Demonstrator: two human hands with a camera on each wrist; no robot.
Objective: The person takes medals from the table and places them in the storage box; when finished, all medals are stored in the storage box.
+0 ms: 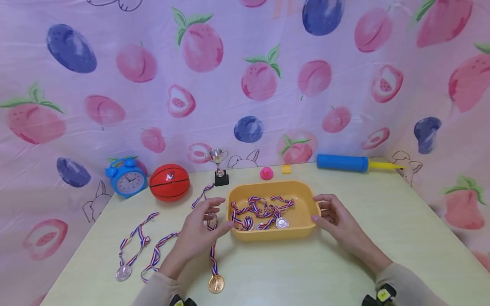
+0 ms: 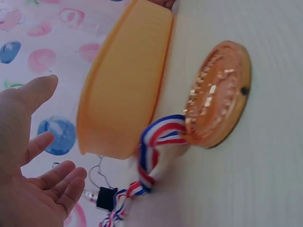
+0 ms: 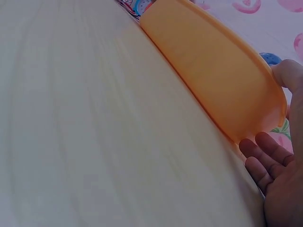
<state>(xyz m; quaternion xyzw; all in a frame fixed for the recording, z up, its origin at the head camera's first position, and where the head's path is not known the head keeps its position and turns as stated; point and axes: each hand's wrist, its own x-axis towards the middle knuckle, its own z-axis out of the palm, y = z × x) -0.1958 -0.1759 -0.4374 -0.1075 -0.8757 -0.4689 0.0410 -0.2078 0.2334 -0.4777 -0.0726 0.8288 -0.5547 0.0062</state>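
A yellow-orange plastic bin (image 1: pixel 275 234) stands on the table, holding silver medals (image 1: pixel 282 222) on tangled red, white and blue ribbons. My left hand (image 1: pixel 200 225) hovers at its left end, thumb and fingers spread; in the left wrist view a gap separates them from the bin. At the right end, my right hand (image 1: pixel 337 216) has its thumb right at the rim and its fingers loosely bent beside the end wall. Below my left hand lies a gold medal (image 1: pixel 216 284) with its ribbon. Farther left are a silver medal (image 1: pixel 123 273) and another ribbon (image 1: pixel 155 257), partly hidden by my arm.
Behind the bin stand a small trophy cup (image 1: pixel 221 176), a pink rubber duck (image 1: pixel 266 173) and a yellow block (image 1: pixel 286 169). A blue alarm clock (image 1: pixel 128 178) and a red ball (image 1: pixel 169 182) are at back left. A blue and yellow hand pump (image 1: pixel 342 162) lies at back right.
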